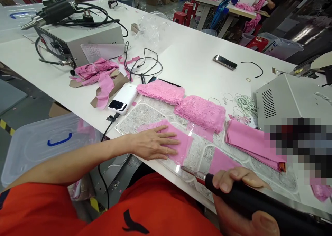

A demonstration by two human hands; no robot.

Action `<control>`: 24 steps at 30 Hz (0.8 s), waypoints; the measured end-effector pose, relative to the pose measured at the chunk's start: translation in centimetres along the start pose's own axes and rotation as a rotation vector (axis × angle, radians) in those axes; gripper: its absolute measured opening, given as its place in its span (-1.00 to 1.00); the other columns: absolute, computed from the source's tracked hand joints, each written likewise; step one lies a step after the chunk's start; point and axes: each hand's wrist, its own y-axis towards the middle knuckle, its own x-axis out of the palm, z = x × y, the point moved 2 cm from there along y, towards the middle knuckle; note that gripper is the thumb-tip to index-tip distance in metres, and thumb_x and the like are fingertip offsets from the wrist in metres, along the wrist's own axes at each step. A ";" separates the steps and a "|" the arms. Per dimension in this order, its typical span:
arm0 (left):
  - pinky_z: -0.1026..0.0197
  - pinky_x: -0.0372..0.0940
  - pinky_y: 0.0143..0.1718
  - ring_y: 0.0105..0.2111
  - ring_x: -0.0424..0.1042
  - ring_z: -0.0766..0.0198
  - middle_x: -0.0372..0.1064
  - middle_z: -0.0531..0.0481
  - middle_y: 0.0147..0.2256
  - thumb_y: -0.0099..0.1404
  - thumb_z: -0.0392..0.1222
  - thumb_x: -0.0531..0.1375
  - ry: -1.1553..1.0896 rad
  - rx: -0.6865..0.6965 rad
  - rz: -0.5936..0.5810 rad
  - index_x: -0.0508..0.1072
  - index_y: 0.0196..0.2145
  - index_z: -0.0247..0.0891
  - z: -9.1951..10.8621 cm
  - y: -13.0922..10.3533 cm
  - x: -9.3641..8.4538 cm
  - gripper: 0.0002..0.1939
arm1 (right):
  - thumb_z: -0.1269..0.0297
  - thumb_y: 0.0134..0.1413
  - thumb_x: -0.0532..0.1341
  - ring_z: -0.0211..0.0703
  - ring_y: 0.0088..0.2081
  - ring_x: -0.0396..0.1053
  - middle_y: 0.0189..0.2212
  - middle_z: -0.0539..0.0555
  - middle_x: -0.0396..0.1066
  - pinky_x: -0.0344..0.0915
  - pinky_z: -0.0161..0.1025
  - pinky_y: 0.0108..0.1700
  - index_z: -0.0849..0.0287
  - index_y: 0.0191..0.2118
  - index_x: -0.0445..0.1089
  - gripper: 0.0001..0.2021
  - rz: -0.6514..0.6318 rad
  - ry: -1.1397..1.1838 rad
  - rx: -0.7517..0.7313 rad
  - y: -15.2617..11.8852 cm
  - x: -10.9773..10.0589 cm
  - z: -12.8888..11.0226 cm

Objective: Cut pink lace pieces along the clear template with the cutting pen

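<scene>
My left hand (153, 142) lies flat with fingers spread on a pink fabric piece (183, 142), pressing it onto a clear patterned plastic mat (138, 116). In my right hand (241, 191) is a black-handled tool (249, 203) with a slim metal tip, which looks like a handheld ultrasonic welder. Its tip is close to the fabric's near corner; contact cannot be made out. Partly behind my right hand lies another pink piece (223, 160). Two pink lace stacks (160, 90) (201, 113) rest beyond my left hand. A folded pink fabric stack (251, 142) sits at the right.
A grey machine box (95, 38) carries another black handpiece (55, 12). A white power bank (124, 97) with cables lies near pink scraps (95, 70). Farther right are a phone (225, 62), pale elastic cords (245, 104) and a second grey box (287, 94). A lidded plastic bin (52, 153) stands below left.
</scene>
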 end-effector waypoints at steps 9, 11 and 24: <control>-0.12 -0.34 0.36 0.32 0.01 0.05 0.09 -0.10 0.29 0.45 0.00 0.03 0.060 0.028 0.024 0.34 0.19 -0.11 0.2 -0.4 0.5 -0.59 | 0.12 0.03 0.18 -0.30 -0.55 0.23 -0.35 0.00 0.28 0.22 -0.20 -0.58 0.12 -0.15 0.44 -0.71 -0.046 0.034 -0.035 0.4 0.2 0.1; -0.13 -0.33 0.36 0.32 0.02 0.04 0.11 -0.11 0.28 0.45 0.00 0.04 0.069 0.041 0.038 0.34 0.18 -0.12 0.2 -0.4 0.5 -0.58 | 0.10 0.05 0.20 -0.30 -0.54 0.24 -0.34 0.00 0.28 0.23 -0.20 -0.56 0.13 -0.14 0.44 -0.71 -0.051 0.052 -0.019 0.4 0.3 0.1; -0.14 -0.29 0.35 0.33 0.01 0.05 0.10 -0.11 0.29 0.43 0.04 0.06 0.067 0.028 0.012 0.33 0.19 -0.08 0.5 -0.3 0.5 -0.56 | 0.07 0.03 0.22 -0.32 -0.49 0.28 -0.30 0.00 0.30 0.29 -0.21 -0.50 0.17 -0.15 0.42 -0.68 -0.026 0.061 0.002 0.4 -0.7 -0.2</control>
